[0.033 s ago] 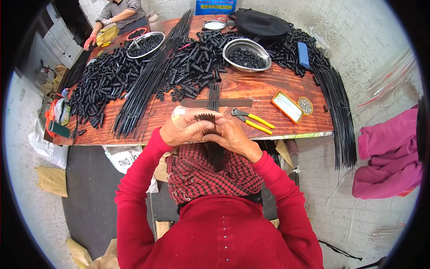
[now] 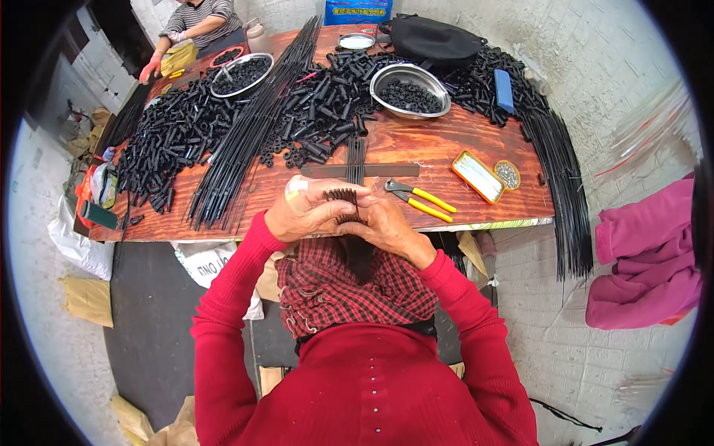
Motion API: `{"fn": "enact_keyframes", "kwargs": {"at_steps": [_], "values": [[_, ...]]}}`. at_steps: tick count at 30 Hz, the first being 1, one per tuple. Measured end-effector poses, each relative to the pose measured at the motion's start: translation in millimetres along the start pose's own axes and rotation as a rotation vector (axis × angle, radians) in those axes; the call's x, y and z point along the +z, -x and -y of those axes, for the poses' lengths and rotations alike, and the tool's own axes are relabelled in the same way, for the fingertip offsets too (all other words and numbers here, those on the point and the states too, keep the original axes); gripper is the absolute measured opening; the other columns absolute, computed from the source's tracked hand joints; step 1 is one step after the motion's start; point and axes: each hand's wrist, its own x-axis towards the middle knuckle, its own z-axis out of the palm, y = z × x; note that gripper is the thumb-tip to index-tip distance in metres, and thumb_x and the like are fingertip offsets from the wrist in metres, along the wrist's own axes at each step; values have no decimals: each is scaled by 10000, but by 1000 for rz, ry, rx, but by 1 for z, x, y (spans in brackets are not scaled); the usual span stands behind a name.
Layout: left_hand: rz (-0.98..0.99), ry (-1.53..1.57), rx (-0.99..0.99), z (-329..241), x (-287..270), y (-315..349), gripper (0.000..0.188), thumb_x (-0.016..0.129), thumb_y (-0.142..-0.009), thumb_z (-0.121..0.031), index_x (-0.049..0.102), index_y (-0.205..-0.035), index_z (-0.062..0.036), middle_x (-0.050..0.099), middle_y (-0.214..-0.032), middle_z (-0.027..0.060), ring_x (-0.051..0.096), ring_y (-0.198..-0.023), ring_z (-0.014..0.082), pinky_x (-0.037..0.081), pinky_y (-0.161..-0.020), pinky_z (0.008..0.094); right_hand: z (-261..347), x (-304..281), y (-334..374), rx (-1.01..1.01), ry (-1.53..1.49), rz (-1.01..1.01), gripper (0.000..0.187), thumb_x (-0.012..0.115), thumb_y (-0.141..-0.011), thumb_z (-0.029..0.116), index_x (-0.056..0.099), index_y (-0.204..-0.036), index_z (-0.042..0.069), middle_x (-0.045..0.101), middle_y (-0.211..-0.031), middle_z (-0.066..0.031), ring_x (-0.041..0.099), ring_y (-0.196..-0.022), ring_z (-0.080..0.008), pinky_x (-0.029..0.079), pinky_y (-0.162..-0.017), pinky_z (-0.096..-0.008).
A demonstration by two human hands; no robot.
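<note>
Above the table's near edge, my left hand and my right hand are closed together around one end of a flat row of thin black rods. The dark, evenly spaced ends stand between my thumbs and fingers. My fingers partly hide the grip. Beyond my hands the rods lie across a dark flat bar on the table. A pair of yellow-handled pincers rests just right of my right hand. Farther right are a yellow-rimmed tin of thin pale pieces and a round dish of small metal bits.
Black tubular parts are heaped on the wooden table. Long black rods lie left; more hang over the right edge. Metal bowl, blue block and black bag stand behind. Another person sits far left.
</note>
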Motion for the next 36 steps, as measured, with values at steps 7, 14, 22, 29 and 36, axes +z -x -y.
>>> {"fn": "enact_keyframes", "kwargs": {"at_steps": [7, 14, 22, 29, 36], "values": [[8, -177, 143, -1, -5, -5, 337, 649, -945, -104, 649, -1273, -28, 753, -1041, 95, 715, -886, 135, 569, -780, 271, -2, -3, 1, -8, 49, 67, 330, 748, -834, 335, 700, -889, 13, 640, -755, -199, 633, -751, -390, 464, -660, -489], [-46, -98, 190, -9, 3, -10, 243, 662, -922, -74, 709, -1150, -7, 754, -999, 109, 720, -889, 151, 565, -768, 273, -1, -7, -1, -6, 30, 29, 360, 741, -836, 350, 687, -943, 10, 646, -776, -206, 640, -752, -405, 482, -666, -496], [-99, 23, -19, -10, 6, -4, 198, 621, -932, -6, 712, -1103, 36, 750, -1020, 115, 711, -938, 171, 554, -859, 277, 15, -17, -6, 148, 107, 204, 457, 707, -849, 478, 687, -977, 40, 681, -928, -162, 642, -874, -375, 473, -780, -482], [-95, -96, -7, -9, 4, -6, 227, 626, -956, -76, 707, -1158, -12, 755, -1037, 94, 709, -963, 150, 549, -869, 282, 29, -63, -9, 98, -46, 164, 437, 746, -817, 412, 706, -1026, 31, 692, -935, -170, 667, -903, -352, 508, -780, -453], [-125, -2, 20, -4, 6, -6, 221, 656, -948, -126, 716, -1125, -8, 755, -1014, 99, 715, -935, 160, 550, -834, 290, 68, -104, -31, 178, -290, -178, 220, 759, -803, 88, 698, -994, 0, 698, -1074, -111, 667, -1035, -237, 509, -913, -370]]}}
